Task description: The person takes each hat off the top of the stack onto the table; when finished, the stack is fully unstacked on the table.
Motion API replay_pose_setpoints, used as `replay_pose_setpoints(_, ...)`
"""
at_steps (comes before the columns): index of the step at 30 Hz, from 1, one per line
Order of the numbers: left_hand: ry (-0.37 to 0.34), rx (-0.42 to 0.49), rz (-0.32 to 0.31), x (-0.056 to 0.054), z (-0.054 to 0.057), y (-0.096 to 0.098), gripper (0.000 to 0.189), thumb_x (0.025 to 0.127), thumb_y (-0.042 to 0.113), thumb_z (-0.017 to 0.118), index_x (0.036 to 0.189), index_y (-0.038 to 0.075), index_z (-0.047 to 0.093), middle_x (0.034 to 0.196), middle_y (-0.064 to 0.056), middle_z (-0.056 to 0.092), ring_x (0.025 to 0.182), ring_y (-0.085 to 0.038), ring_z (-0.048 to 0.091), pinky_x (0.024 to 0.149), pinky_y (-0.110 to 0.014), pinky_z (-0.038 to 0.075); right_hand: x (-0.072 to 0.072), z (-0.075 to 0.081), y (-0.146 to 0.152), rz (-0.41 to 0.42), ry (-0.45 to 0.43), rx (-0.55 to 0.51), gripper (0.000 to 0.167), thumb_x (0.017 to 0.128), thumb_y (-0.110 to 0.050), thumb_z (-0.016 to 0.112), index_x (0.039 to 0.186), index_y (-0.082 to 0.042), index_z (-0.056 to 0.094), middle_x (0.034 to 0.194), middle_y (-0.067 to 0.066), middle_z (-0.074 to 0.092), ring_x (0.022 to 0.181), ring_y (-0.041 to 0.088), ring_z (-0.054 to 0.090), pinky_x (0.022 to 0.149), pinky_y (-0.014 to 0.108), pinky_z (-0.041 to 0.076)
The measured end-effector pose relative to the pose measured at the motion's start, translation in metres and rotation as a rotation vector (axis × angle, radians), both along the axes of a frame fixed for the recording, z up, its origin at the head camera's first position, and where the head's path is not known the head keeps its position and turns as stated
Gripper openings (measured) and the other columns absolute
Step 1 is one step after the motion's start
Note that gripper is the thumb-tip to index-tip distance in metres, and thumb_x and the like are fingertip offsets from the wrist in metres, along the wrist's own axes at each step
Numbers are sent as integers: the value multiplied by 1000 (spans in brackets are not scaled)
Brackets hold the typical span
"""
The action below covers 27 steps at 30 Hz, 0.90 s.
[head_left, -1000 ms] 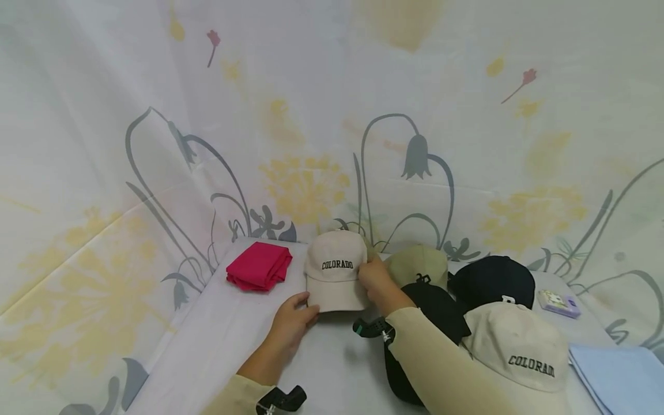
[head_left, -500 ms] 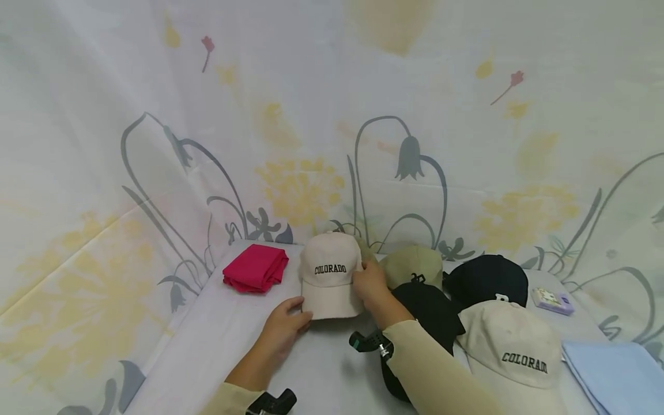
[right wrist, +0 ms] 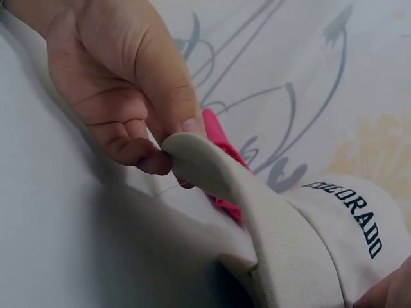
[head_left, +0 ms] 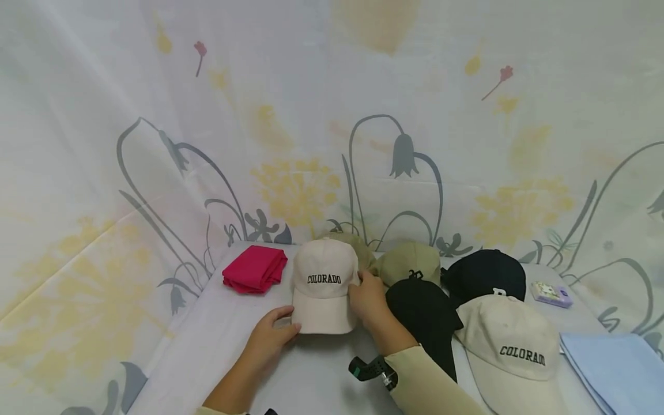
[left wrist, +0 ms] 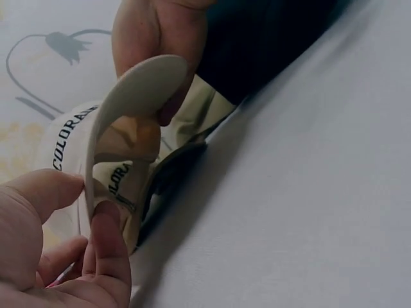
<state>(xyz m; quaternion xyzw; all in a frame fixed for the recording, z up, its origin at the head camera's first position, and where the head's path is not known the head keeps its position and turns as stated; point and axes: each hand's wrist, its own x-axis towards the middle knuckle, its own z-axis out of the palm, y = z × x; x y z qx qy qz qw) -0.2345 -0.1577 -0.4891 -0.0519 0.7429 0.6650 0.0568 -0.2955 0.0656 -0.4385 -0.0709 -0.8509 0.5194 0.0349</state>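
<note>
A cream baseball cap [head_left: 324, 259] lettered COLORADO is held up in front of me, brim forward and down, in the head view. My left hand [head_left: 267, 337] pinches the brim's left edge between thumb and fingers; the left wrist view shows that brim [left wrist: 138, 86] side-on. On the other side my right hand [head_left: 369, 297] grips the cap near where brim meets crown. Just behind it stands an olive cap [head_left: 363, 252], mostly covered. In the right wrist view only a corner of my right hand [right wrist: 388, 292] shows.
Right of my hands are another olive cap [head_left: 415, 259], a black cap [head_left: 422, 314], a dark cap [head_left: 487, 274] and a second cream COLORADO cap [head_left: 510, 340]. Folded red cloth [head_left: 255, 268] lies left, light blue cloth [head_left: 617, 369] and a purple packet [head_left: 551, 294] far right.
Both hands have brought the cream cap toward me and slightly left. More of the olive cap behind it shows now. The other caps and cloths have stayed in place.
</note>
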Motion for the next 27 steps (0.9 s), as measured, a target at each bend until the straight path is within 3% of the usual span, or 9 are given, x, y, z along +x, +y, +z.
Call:
replay_pose_setpoints(7,41,-3,35,13,3,-3,58,93,17,78,143,-2,57,137,-17,58,121,-29,56,91,-30,54,20,-6,1,-1,43,23,49,101,-8,56,146,11,51,149,32,49,140,44,47,114,59,44)
replay_pose_setpoints(11,46,-82,31,18,3,-4,62,92,21,81,143,-4,57,120,-12,60,107,-22,60,82,-25,53,33,-8,1,-9,26,25,50,102,-10,57,148,9,50,140,29,51,132,40,51,110,57,47)
replay_pose_setpoints(18,54,-141,28,24,6,-7,49,90,21,83,128,-5,66,97,-6,65,88,-16,58,70,-22,52,59,-10,0,-22,16,27,50,103,-12,58,149,7,50,139,27,51,129,41,56,107,56,51)
replay_pose_setpoints(27,29,-230,-68,27,7,-10,36,88,25,85,109,2,67,88,-5,61,71,-15,60,60,-27,56,83,-19,6,-15,-38,21,51,104,-13,60,150,6,48,143,25,48,131,40,56,105,54,53)
